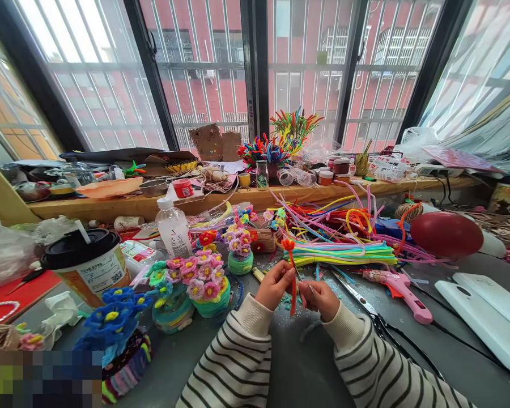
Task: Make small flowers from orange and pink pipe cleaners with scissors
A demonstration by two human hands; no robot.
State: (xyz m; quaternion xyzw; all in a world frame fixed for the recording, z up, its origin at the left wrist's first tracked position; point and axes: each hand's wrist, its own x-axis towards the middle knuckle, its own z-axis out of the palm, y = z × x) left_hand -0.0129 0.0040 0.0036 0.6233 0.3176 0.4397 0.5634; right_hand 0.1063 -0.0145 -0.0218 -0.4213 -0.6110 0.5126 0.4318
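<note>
My left hand [274, 284] and my right hand [322, 298] meet over the grey table [297, 362], both in striped sleeves. Together they pinch an orange-red pipe cleaner [292, 272] held upright, with a small looped flower shape at its top. Fingers of both hands are closed around its stem. Just behind the hands lies a bundle of yellow and green pipe cleaners [344, 253]. To the left stand finished pipe-cleaner flower pots [204, 283] in pink, green and blue.
A pink glue gun [402, 286] and scissors [357, 294] lie right of my hands. A red balloon [446, 233], a white case [488, 317], a lidded cup [87, 263] and a plastic bottle [173, 226] crowd the table. The wooden sill [255, 198] holds jars and clutter.
</note>
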